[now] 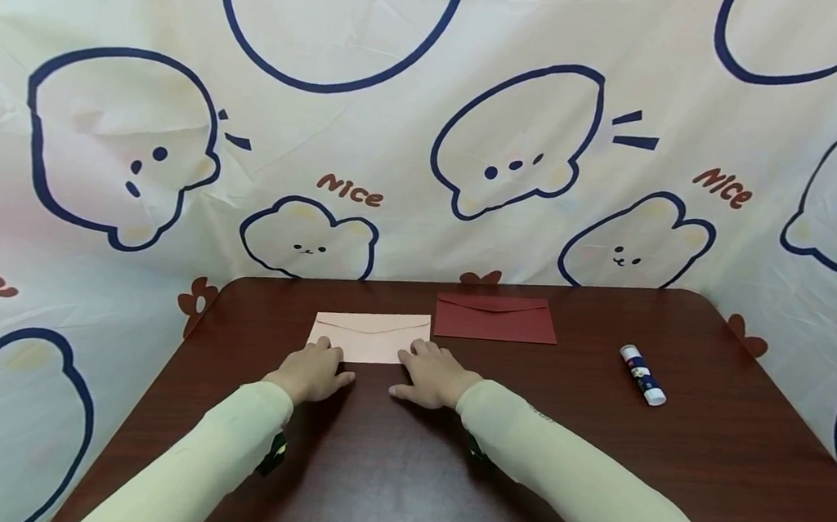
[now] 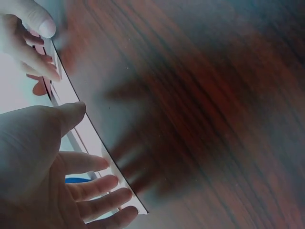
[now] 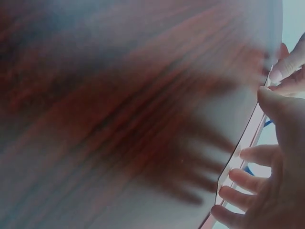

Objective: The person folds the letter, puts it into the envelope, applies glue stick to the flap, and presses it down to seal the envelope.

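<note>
A pale pink envelope lies flat on the brown table, its pointed flap line towards the far side. My left hand rests at its near left corner, fingers reaching onto the paper and thumb off to the right. At the near right corner is my right hand, fingertips on the envelope and thumb pointing left. Both wrist views show the fingers spread and fairly straight along the envelope's edge. Just behind and right of it a dark red envelope lies flat, touched by neither hand.
A glue stick with white ends and a dark blue label lies on the right side of the table. Behind the table hangs a pale cloth printed with cartoon bears.
</note>
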Available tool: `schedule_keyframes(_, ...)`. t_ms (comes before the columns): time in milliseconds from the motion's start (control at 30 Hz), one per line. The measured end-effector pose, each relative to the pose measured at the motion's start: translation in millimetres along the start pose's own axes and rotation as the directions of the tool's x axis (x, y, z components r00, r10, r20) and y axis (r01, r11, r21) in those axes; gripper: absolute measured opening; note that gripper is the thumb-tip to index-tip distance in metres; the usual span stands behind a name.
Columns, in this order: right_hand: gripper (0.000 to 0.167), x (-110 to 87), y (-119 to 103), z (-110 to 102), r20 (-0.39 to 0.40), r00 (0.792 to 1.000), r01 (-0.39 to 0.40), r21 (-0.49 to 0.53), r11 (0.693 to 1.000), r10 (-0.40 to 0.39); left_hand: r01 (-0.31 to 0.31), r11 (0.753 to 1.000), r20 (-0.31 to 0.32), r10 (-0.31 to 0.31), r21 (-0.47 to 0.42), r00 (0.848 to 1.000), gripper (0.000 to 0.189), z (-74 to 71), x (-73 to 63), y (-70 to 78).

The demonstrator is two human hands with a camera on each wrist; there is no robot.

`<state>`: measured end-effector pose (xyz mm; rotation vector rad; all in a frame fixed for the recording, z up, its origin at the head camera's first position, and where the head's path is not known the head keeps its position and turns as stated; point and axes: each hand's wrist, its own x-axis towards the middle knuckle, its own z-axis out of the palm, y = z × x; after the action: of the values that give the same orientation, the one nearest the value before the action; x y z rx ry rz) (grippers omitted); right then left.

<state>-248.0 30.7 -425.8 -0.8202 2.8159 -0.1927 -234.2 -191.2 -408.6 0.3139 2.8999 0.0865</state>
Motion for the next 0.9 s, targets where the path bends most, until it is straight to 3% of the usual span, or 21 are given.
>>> schedule_keyframes(300, 0.072, 5.5, 8, -1, 0.019, 1.000, -0.022, 0.079, 0.997, 0.020, 0.027, 0.999, 0.007, -0.027, -0.018, 1.000, 0.050, -0.7, 7.8, -0.8)
schedule_keyframes(900, 0.071, 20.5, 17, 6, 0.014, 0.997, -0.079, 0.027, 0.997, 0.078, 0.069, 0.997, 0.046, -0.068, -0.032, 0.997, 0.059, -0.7, 30.2, 2.1)
